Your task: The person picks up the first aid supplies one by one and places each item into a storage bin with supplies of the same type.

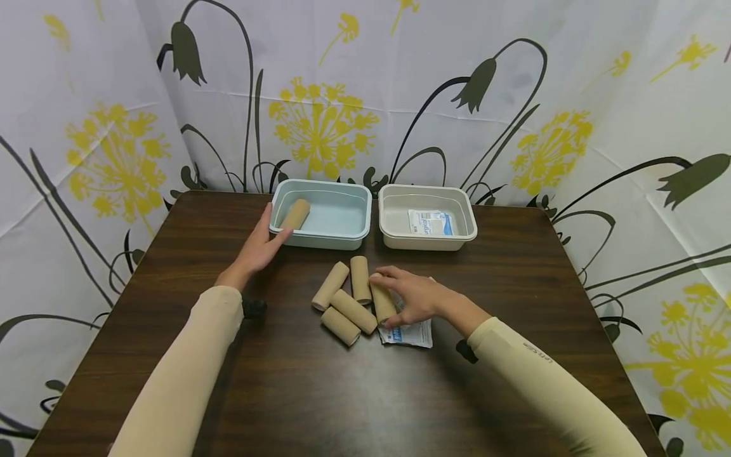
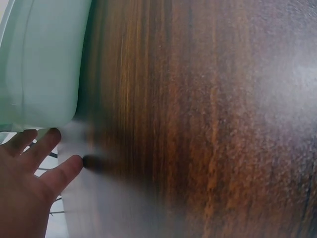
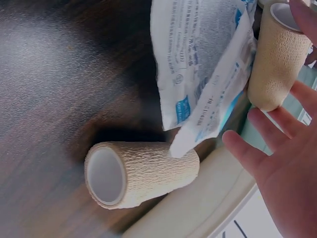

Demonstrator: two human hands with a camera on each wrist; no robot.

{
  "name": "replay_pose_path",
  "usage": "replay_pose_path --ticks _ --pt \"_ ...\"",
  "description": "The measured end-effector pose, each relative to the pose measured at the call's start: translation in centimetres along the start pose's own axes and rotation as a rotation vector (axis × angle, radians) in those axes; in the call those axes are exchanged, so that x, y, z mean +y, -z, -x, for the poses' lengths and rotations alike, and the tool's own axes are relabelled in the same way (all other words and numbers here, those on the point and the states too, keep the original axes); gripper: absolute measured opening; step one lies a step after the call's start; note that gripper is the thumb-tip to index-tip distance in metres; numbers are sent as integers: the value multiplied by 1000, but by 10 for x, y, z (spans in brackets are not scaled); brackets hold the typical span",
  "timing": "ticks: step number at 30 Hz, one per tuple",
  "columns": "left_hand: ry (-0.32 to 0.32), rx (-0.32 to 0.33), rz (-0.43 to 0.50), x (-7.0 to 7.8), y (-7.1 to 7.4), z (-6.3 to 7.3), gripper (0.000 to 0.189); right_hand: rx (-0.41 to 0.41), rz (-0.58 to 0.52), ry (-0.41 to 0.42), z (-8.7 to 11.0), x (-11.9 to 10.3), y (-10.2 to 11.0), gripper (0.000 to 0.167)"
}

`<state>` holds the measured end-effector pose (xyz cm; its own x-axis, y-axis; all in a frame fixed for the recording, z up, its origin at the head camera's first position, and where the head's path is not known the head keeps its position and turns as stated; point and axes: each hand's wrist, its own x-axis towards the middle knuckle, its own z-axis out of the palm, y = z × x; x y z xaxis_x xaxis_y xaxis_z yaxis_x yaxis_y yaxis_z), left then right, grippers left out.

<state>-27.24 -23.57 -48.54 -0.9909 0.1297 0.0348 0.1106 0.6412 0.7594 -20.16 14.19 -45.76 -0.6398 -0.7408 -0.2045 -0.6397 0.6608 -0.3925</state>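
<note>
At the far side of the table [image 1: 285, 393], as the head view has it, the left hand [image 1: 258, 251] spreads its fingers and thumb apart by the left end of a blue tray [image 1: 334, 242], where one tan roll [image 1: 296, 214] lies. Right of it stands a beige tray [image 1: 425, 243] holding a printed packet [image 1: 429, 222]. Nearer, the right hand [image 1: 417, 295] pinches the held roll [image 1: 382, 301] between thumb and fingers, beside four loose rolls [image 1: 354, 311] and a white packet [image 1: 419, 334].

The left wrist view shows fingertips at the blue tray's outer wall; whether they press it cannot be told.

The right wrist view reveals a further roll [image 3: 161, 173] with a hollow white core [image 3: 105, 175], mostly hidden from the head camera.

Dark brown grain and pale glare mark the table; behind hangs a white curtain [image 1: 342, 38] printed with yellow flowers.
</note>
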Motion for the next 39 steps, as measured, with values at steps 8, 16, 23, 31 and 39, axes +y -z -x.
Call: replay_pose_path --ticks 8,16,23,31,39 --pt "22 -9 0 2 0 1 87 42 30 7 0 -6 17 90" --pt "30 -21 -12 2 1 1 87 179 19 7 -16 -11 41 91" --pt "40 -37 -17 2 1 1 87 325 -22 22 -45 -8 50 90" --pt "49 -44 -32 2 0 1 87 439 -141 -147 -78 -3 52 91" --pt "54 -39 -21 2 1 2 87 551 -225 -189 -104 3 45 87"
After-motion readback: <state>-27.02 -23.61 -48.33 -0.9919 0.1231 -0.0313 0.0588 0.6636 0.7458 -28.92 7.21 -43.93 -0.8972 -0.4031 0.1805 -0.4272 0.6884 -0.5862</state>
